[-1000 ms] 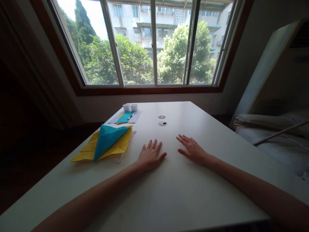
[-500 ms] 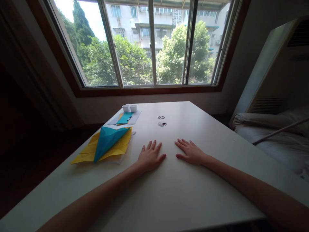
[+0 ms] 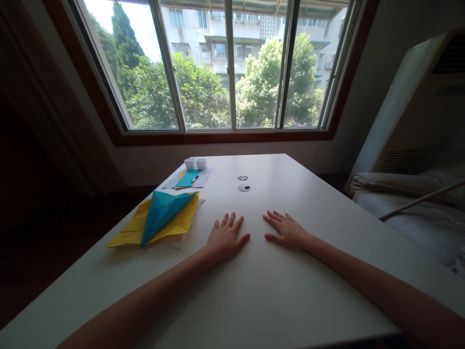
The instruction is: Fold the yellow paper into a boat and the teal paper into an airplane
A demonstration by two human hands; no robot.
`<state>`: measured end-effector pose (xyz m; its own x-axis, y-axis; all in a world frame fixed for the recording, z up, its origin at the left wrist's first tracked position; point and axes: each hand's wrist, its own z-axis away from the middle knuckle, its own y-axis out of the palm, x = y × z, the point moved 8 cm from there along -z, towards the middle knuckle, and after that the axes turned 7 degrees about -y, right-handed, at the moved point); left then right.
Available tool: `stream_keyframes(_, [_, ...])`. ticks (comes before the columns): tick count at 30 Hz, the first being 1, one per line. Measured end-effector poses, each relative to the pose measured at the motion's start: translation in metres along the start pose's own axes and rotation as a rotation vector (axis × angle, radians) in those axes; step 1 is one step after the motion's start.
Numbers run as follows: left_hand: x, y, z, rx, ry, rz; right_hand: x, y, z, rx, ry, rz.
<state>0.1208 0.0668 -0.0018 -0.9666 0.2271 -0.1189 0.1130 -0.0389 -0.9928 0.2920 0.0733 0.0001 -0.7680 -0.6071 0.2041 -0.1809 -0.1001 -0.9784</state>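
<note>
My left hand [image 3: 226, 237] lies palm down on the white table [image 3: 240, 300], fingers spread, holding nothing. Across a small gap, my right hand [image 3: 285, 231] rests flat in the same way, its fingers apart and empty. To the left of my left hand is a folded blue paper [image 3: 163, 213], pointed at its ends, on top of creased yellow paper [image 3: 181, 216]. A whitish sheet or clear sleeve [image 3: 180, 239] shows from under the yellow paper. Beyond my hands, two small round black-and-white pieces [image 3: 244, 188] lie on the tabletop, neither one touched.
At the table's far left, a pen [image 3: 196, 177] lies on a blue sheet [image 3: 187, 178] over pale paper [image 3: 206, 177]. Two small white containers [image 3: 201, 164] stand behind. A window [image 3: 203, 92] is ahead; a cushioned seat [image 3: 399, 203] with a stick stands at the right.
Both hands stay in place on the table. The whole view has shifted very slightly; no object has visibly moved.
</note>
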Motion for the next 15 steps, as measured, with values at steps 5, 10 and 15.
stream_keyframes(5, [0.0009, 0.0008, 0.0009, -0.006, -0.007, -0.032, 0.0006, 0.0000, -0.0004, 0.007, 0.011, -0.005])
stream_keyframes(10, [0.0030, -0.0001, 0.0015, -0.042, -0.003, -0.023, 0.0017, -0.0001, -0.0018, 0.012, 0.014, -0.006])
stream_keyframes(15, [0.0038, 0.0018, 0.0020, -0.050, -0.001, -0.012, 0.0014, 0.0030, -0.0024, 0.007, 0.009, 0.004])
